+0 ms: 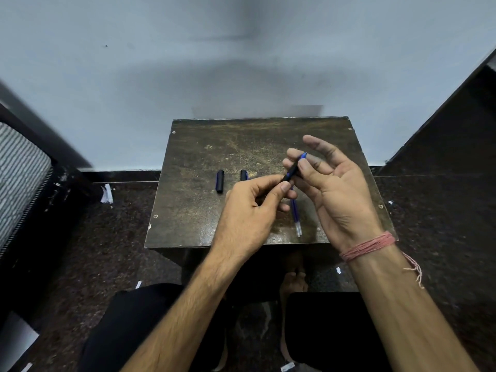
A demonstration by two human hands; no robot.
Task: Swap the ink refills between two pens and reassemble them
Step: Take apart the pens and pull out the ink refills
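A dark pen barrel [291, 171] with a blue end is held slanted above the small dark table [193, 210]. My left hand [252, 210] pinches its lower end between thumb and fingers. My right hand [332, 189] grips its upper part with thumb and fingertips, palm turned toward me. Two thin blue refills [296, 222] lie side by side on the table below my hands, partly hidden by my left fingers. A black cap [220, 181] lies to the left. A second black piece [243, 175] lies beside it, partly behind my left hand.
The table stands against a pale wall. Dark speckled floor surrounds it, with paper scraps [106, 194]. A striped cushion [18, 178] sits on a dark frame at the left. My knees and bare feet [294, 283] are below the table's near edge.
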